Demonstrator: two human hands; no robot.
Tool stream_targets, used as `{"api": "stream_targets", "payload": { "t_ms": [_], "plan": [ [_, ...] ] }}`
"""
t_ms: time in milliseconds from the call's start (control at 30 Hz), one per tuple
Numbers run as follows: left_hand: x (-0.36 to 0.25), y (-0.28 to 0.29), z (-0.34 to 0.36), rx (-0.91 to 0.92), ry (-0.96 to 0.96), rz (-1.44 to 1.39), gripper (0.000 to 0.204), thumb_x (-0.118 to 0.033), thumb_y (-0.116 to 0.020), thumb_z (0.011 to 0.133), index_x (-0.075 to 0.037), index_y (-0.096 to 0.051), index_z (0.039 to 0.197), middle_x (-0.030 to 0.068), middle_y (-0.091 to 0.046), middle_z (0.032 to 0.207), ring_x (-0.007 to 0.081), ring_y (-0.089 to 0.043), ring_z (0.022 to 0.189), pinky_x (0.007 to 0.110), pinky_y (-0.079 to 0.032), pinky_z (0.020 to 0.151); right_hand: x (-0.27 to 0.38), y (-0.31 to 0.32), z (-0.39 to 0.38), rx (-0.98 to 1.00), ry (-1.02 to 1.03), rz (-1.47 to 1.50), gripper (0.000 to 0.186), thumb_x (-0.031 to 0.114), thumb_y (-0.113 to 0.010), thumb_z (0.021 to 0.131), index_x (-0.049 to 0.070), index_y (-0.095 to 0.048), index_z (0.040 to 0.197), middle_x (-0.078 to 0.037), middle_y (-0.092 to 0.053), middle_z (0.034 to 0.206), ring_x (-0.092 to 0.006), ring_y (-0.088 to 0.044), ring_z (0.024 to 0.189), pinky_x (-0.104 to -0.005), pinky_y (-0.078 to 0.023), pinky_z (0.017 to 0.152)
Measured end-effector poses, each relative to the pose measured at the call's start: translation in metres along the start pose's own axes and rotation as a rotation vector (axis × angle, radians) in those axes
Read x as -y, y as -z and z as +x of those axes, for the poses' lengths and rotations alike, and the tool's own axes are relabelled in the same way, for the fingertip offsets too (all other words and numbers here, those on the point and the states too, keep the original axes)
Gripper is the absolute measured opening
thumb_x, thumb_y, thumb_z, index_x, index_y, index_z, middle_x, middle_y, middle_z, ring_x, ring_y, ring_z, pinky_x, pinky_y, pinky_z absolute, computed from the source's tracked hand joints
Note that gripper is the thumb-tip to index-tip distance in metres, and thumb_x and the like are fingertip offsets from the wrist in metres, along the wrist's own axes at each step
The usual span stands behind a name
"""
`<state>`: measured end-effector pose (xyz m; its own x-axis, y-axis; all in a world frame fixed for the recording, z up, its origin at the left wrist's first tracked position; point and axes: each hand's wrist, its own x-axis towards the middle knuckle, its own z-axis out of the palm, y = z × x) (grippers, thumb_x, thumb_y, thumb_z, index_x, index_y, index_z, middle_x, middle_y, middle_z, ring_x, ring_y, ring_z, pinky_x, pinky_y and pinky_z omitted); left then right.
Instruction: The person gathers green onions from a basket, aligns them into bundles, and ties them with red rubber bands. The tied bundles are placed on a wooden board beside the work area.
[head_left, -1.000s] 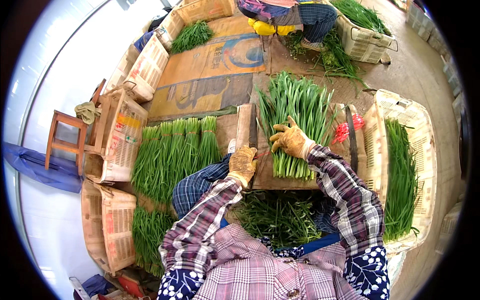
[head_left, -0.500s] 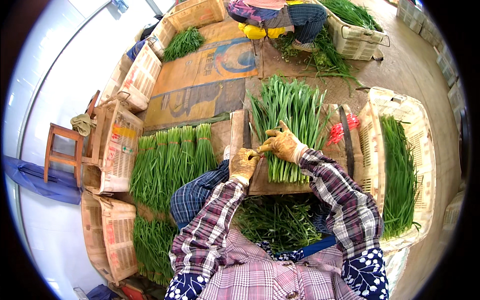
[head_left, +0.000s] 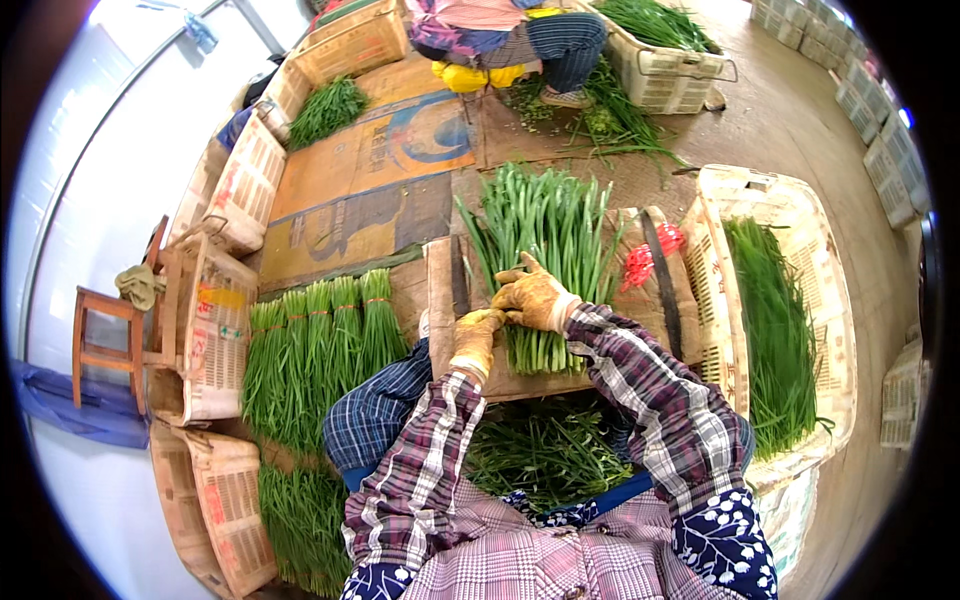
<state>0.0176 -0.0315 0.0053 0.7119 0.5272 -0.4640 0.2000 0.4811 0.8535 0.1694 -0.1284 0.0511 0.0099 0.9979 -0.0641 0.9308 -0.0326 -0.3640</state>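
Note:
A loose bunch of garlic chives (head_left: 545, 225) lies across a padded board in front of me, its pale stem ends toward me. My right hand (head_left: 535, 297), in a yellowed work glove, lies over the left part of the bunch with its fingers bent and one finger raised. My left hand (head_left: 478, 340), gloved alike, is closed at the left edge of the bunch, its fingertips meeting those of my right hand. What the fingertips pinch is hidden. A bundle of red ties (head_left: 652, 257) lies on the board to the right, beside a dark strap (head_left: 662, 275).
Tied chive bundles (head_left: 322, 335) stand in rows at left, beside stacked plastic crates (head_left: 215, 330) and a wooden chair (head_left: 108, 335). At right, a cream crate (head_left: 838, 300) holds loose chives. Trimmings (head_left: 545, 455) lie below the board. Another person (head_left: 500, 45) sits at the far side.
My hands have come closer together at the bunch's left edge; the red tie seen between them earlier is now hidden. The whole view has shifted slightly.

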Motion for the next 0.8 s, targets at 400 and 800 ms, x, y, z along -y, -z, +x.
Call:
{"api": "stream_targets", "payload": {
  "t_ms": [400,800],
  "plan": [
    [-0.024,-0.007,-0.001,-0.125,0.139,0.015,0.023,-0.019,-0.063,0.086,-0.003,-0.067,0.102,0.0036,-0.063,0.081,0.0182,-0.059,0.068,0.035,-0.050,0.067,-0.042,0.056,-0.067,-0.643,-0.291,0.732,0.015,0.016,-0.057,0.093,0.007,-0.068,0.097,-0.008,-0.069,0.096,-0.0190,-0.064,0.089,-0.0305,-0.050,0.082],
    [-0.032,-0.007,-0.004,-0.135,0.166,0.022,0.019,-0.016,-0.066,0.085,-0.001,-0.067,0.096,0.0022,-0.057,0.073,0.0164,-0.053,0.061,0.033,-0.047,0.062,-0.077,-0.034,-0.169,-0.172,-0.576,-0.412,0.011,0.022,-0.060,0.083,0.013,-0.064,0.087,-0.006,-0.069,0.082,-0.0247,-0.068,0.080,-0.0388,-0.052,0.067]
  ]
}}
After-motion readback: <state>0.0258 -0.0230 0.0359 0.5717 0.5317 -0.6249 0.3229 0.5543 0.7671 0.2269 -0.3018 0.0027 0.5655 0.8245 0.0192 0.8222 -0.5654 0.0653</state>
